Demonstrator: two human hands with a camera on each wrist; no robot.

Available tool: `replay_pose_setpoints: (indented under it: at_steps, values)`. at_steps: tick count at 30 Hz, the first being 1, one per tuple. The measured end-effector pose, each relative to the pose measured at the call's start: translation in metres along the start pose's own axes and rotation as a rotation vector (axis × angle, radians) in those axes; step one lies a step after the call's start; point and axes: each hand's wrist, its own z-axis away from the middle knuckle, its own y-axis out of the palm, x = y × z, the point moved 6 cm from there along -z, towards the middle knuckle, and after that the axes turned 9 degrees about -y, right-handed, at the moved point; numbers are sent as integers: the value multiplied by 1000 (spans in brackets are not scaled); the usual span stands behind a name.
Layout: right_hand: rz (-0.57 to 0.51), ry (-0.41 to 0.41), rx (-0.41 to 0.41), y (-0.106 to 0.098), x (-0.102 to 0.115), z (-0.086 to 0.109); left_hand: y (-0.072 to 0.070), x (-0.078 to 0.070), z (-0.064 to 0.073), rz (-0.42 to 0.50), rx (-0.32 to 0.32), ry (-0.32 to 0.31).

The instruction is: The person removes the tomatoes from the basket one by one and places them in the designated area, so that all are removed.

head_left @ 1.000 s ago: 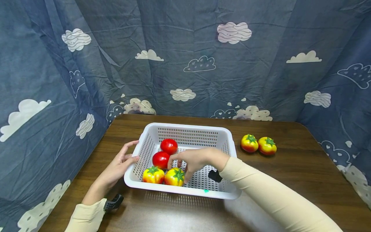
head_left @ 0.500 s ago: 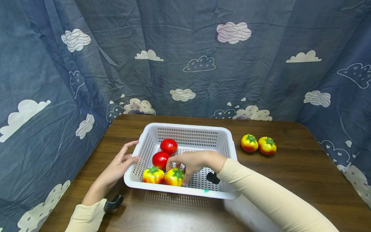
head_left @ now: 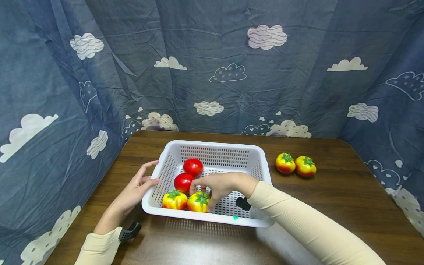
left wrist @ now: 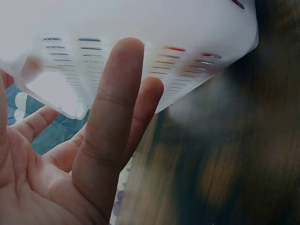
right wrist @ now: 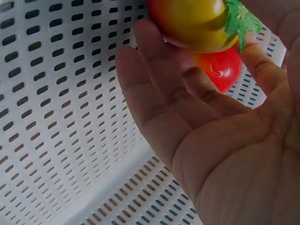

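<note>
Inside a white perforated plastic basket [head_left: 218,218], my right hand [head_left: 221,186] curls its fingers and thumb round a yellow-red tomato [head_left: 198,202] with a green leafy top. The right wrist view shows this tomato [right wrist: 194,21] beside the fingers, which partly cover it. A second yellow-red tomato [head_left: 174,200] sits to its left, by the near left corner. Behind them lie two plain red tomatoes [head_left: 193,167], one beyond the other. My left hand [head_left: 135,188] rests against the basket's left side; in the left wrist view its extended fingers [left wrist: 108,103] lie along the outer wall.
Two more yellow-red tomatoes [head_left: 285,163] sit side by side on the brown wooden table [head_left: 331,206], right of the basket. A blue curtain [head_left: 185,92] with white clouds hangs behind the table. A small green mark [head_left: 235,218] shows on the basket's near rim.
My right hand has shifted slightly left and toward me, closing in round the tomato, and both near yellow-red tomatoes have edged slightly left. My left hand and the basket stay put.
</note>
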Motion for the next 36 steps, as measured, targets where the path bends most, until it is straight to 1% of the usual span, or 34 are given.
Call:
replay_pose_setpoints:
  at_steps: [14,20,30,36]
  values:
    - [-13,-20,1,1,-1,0,0,0,1,-4,-1,-1]
    - [4,-29,0,1,-1,1,0,0,1,-5,-1,1]
    - [5,-15,1,0,-2,3,0,-1,1,-4,1,1]
    - [20,-21,2,-2,-1,5,0,-2,1,-1,0,1]
